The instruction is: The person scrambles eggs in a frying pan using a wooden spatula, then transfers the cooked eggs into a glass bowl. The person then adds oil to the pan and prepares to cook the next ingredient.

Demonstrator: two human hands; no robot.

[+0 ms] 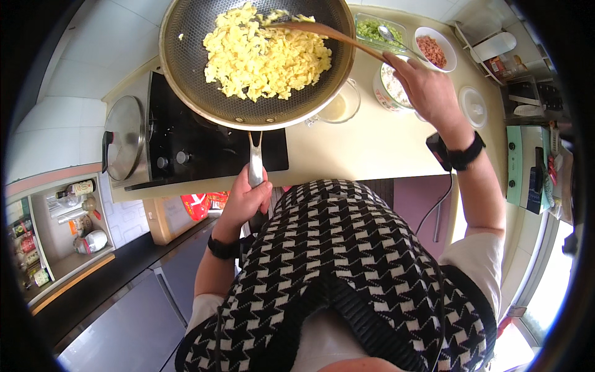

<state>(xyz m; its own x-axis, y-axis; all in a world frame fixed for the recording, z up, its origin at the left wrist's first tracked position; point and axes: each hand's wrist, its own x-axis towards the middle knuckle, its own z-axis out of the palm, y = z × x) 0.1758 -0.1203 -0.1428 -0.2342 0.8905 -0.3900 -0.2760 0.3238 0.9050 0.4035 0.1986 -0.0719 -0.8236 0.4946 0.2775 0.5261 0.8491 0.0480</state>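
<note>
My left hand (246,197) grips the metal handle of a large frying pan (260,114), raised above the stove's front. Scrambled egg (269,58) in small yellow pieces lies in the pan. With my right hand (430,90) I hold a wooden spatula (334,33) by its handle end; its tip is among the egg at the pan's far side. Close to my right hand are a tub of white rice (394,86), a white bowl of diced pink meat (432,50) and a glass dish of chopped green vegetable (379,33) with a metal spoon (386,33) in it.
A glass measuring cup (341,104) stands partly beneath the pan on the counter (358,149). The black cooktop (209,149) is at left, with a glass pan lid (125,139) beside it. A plastic lid (473,108), a knife rack (530,100) and a green appliance (525,162) are at right.
</note>
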